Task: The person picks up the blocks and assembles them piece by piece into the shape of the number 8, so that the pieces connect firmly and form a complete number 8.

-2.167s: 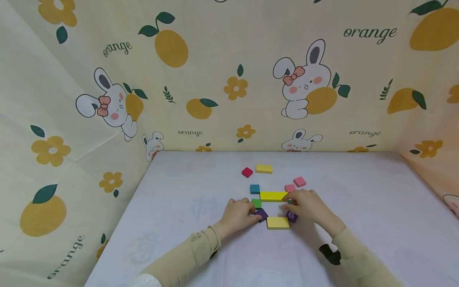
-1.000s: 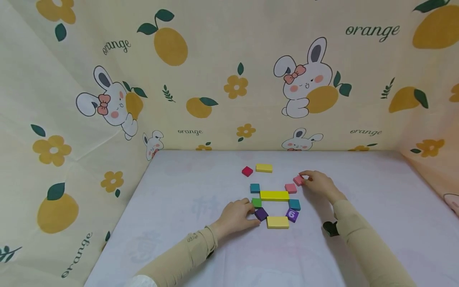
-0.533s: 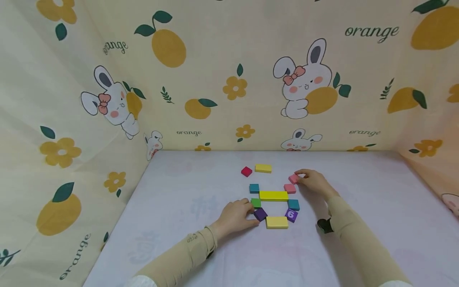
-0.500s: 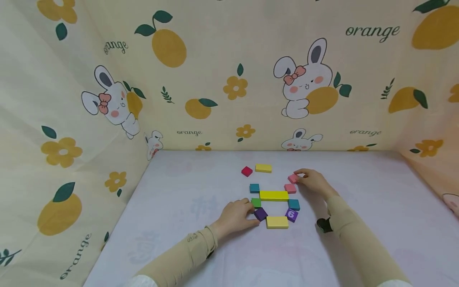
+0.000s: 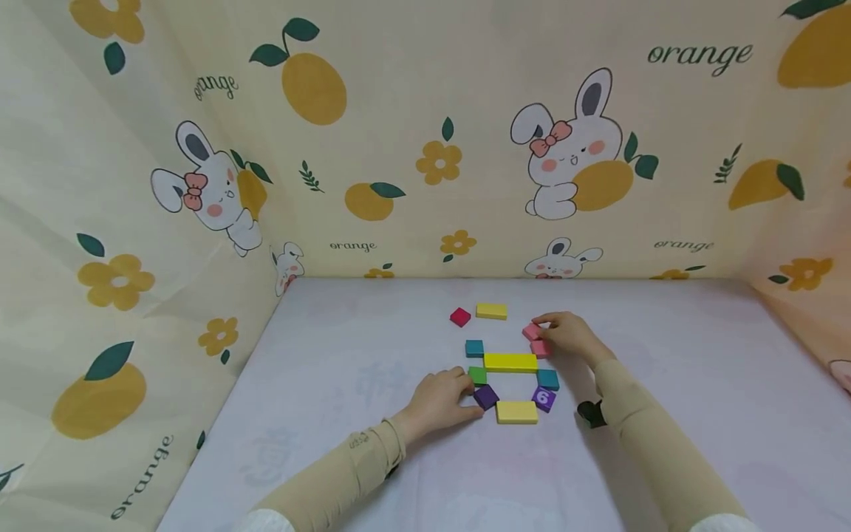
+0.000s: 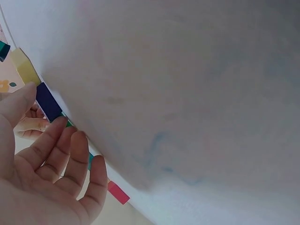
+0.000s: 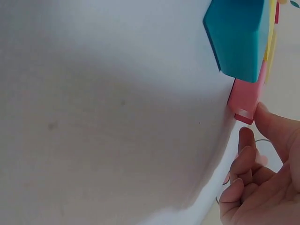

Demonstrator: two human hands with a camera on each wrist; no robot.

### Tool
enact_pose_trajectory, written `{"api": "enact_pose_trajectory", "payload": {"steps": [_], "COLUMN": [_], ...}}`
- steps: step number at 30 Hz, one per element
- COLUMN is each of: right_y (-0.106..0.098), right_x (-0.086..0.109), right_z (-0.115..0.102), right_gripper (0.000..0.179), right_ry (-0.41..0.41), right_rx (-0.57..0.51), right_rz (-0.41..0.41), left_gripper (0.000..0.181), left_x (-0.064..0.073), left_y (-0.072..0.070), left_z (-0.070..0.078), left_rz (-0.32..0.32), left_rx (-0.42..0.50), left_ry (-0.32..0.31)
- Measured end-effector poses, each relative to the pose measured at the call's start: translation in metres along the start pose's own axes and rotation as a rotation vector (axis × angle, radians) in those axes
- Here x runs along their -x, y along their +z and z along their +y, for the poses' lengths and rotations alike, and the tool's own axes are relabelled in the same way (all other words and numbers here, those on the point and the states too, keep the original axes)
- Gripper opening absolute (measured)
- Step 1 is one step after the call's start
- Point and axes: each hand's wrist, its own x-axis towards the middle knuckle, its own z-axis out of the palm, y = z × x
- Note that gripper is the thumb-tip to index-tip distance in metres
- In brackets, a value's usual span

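Note:
My right hand [image 5: 570, 334] pinches a pink block [image 5: 530, 331] at the upper right of a block outline on the table. Just below it lies a second pink block [image 5: 541, 350]; in the right wrist view, the thumb tip is right at a pink block [image 7: 245, 96]. My left hand [image 5: 433, 399] rests at the left side, fingers loosely bent. Its thumb and index fingertip lie at either end of a dark purple block [image 5: 486, 397], seen also as a dark block [image 6: 48, 101] in the left wrist view. A green block [image 5: 477, 376] sits by the left fingertips.
A long yellow block [image 5: 510, 363] crosses the outline, with teal blocks [image 5: 475, 349] near it. Below are a purple block marked 6 [image 5: 544, 399] and a pale yellow block [image 5: 517, 413]. Farther back lie a red block [image 5: 460, 317] and another yellow block [image 5: 491, 311].
The right hand has left the teal block, taken hold of the farther pink block and slid it leftward, above the other pink one. The left hand has loosened slightly, staying by the purple block.

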Motion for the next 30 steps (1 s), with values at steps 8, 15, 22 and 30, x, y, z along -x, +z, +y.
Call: {"api": "enact_pose_trajectory", "payload": {"steps": [8, 15, 22, 30], "right_y": [0.001, 0.005, 0.009, 0.012], "right_x": [0.003, 0.005, 0.006, 0.008], "right_z": [-0.003, -0.006, -0.002, 0.0], "right_gripper": [0.038, 0.037, 0.038, 0.038], "right_ry": [-0.007, -0.022, 0.005, -0.01], "right_rx": [-0.003, 0.036, 0.002, 0.009], "right_rz": [0.005, 0.038, 0.034, 0.065], "left_gripper": [0.033, 0.034, 0.034, 0.034], "left_x": [0.0, 0.0, 0.002, 0.004], "left_y": [0.003, 0.007, 0.011, 0.014], "left_z": [0.0, -0.001, 0.0, 0.0], "left_rz": [0.01, 0.012, 0.011, 0.014], "left_rx": [-0.011, -0.016, -0.022, -0.028], "left_ry": [0.002, -0.001, -0.017, -0.011]}}
